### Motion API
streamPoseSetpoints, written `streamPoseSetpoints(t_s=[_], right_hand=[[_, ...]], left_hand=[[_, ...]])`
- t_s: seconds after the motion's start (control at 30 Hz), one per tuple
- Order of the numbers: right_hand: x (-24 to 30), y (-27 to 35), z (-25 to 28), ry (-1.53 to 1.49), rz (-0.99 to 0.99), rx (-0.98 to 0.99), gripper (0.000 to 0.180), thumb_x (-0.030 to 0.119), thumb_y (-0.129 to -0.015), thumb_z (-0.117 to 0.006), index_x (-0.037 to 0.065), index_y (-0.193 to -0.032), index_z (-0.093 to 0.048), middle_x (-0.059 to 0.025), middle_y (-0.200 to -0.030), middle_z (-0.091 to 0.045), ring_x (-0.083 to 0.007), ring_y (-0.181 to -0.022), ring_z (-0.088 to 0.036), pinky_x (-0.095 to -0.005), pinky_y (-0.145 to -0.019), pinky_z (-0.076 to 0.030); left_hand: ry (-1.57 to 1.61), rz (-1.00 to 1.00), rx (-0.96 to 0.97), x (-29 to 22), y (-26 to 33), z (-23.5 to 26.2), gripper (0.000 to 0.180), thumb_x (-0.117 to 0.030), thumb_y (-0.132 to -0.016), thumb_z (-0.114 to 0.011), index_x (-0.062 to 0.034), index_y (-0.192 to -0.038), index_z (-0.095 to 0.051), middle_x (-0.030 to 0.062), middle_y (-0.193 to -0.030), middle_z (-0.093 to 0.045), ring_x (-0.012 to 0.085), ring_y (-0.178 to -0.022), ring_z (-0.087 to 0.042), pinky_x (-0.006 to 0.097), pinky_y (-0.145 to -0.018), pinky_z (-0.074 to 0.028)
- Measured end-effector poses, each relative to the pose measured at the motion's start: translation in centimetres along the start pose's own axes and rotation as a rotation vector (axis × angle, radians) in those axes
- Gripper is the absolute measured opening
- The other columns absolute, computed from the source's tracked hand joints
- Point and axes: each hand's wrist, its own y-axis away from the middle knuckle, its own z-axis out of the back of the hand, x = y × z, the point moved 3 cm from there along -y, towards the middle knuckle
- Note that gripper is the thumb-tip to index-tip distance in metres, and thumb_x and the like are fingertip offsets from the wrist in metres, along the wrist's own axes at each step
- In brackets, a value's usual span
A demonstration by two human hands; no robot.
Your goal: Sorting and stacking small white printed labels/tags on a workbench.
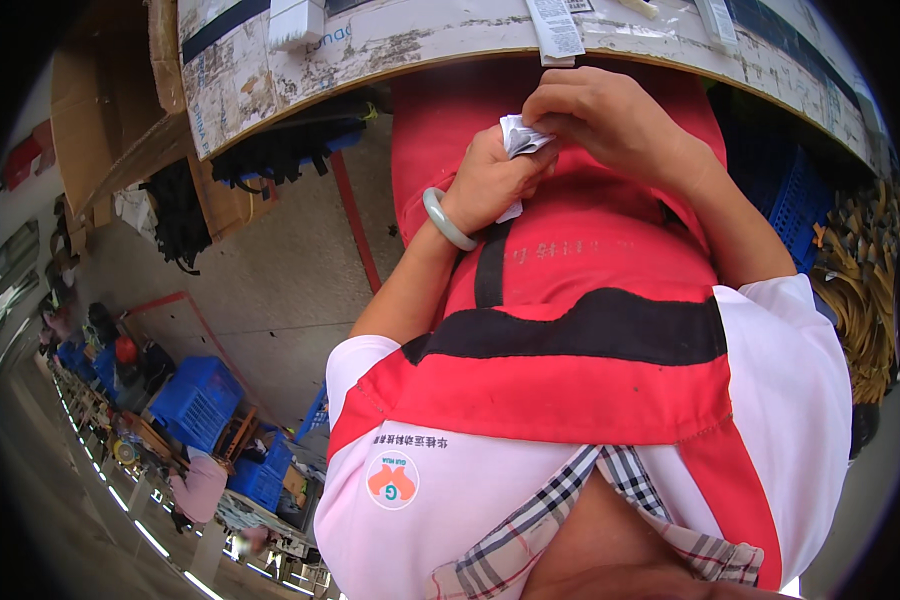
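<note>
A small bundle of folded white paper slips (523, 137) is held above my red apron, just short of the table edge. My left hand (490, 180), with a pale bangle at the wrist, is closed around the bundle, and a white end pokes out below the fingers. The curled fingers of my right hand (595, 115) pinch the top edge of the same slips. How many slips there are is hidden by the fingers. Straight ahead, a printed white label strip (555, 32) lies over the table's near edge.
The worn white worktable (390, 75) curves across the front, with a white stack (295, 24) on its left. An open cardboard box (110, 110) and black straps (175, 215) are at the left. Brown strips (860, 290) and a blue crate (798, 205) are at the right. A person (198, 487) works farther off.
</note>
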Motion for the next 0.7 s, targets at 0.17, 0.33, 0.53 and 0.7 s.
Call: streamPoseSetpoints(t_s=[0.17,0.33,0.53,0.7], right_hand=[[-0.18,0.15,-0.23,0.052,0.062,-0.007,0.01,0.007,-0.084,-0.067,0.005,-0.094,-0.065,-0.0089,-0.089,-0.063,-0.0299,-0.086,-0.062,-0.0383,-0.074,-0.05],[-0.18,0.07,-0.31,0.071,0.05,-0.006,0.012,0.01,-0.085,-0.067,0.005,-0.095,-0.065,-0.0092,-0.091,-0.064,-0.0302,-0.087,-0.063,-0.0391,-0.076,-0.051],[-0.1,0.09,-0.1,0.08,0.044,0.022,0.013,0.014,-0.087,-0.066,0.005,-0.097,-0.065,-0.0097,-0.095,-0.064,-0.0311,-0.09,-0.064,-0.0401,-0.078,-0.051],[-0.23,0.23,-0.07,0.092,0.042,0.034,0.013,0.014,-0.088,-0.065,0.005,-0.097,-0.065,-0.0095,-0.095,-0.064,-0.031,-0.09,-0.064,-0.0403,-0.077,-0.051]], left_hand=[[0.05,-0.027,0.023,0.56,-0.11,0.2,0.002,-0.005,-0.096,-0.057,-0.0049,-0.095,-0.056,0.0006,-0.079,-0.056,0.0033,-0.055,-0.04,0.021,-0.048,-0.031],[0.062,0.012,0.021,0.39,-0.12,0.25,0.002,-0.003,-0.095,-0.055,-0.0049,-0.095,-0.055,0.0012,-0.08,-0.056,0.0037,-0.055,-0.04,0.021,-0.049,-0.032],[0.103,-0.004,0.05,0.52,-0.17,0.42,0.003,-0.003,-0.096,-0.053,-0.0054,-0.096,-0.054,0.0021,-0.079,-0.056,0.0044,-0.055,-0.041,0.021,-0.049,-0.033],[0.094,0.004,0.064,0.35,-0.24,0.24,0.007,-0.001,-0.095,-0.048,-0.0048,-0.097,-0.054,0.0036,-0.082,-0.056,0.0044,-0.055,-0.041,0.021,-0.048,-0.033]])
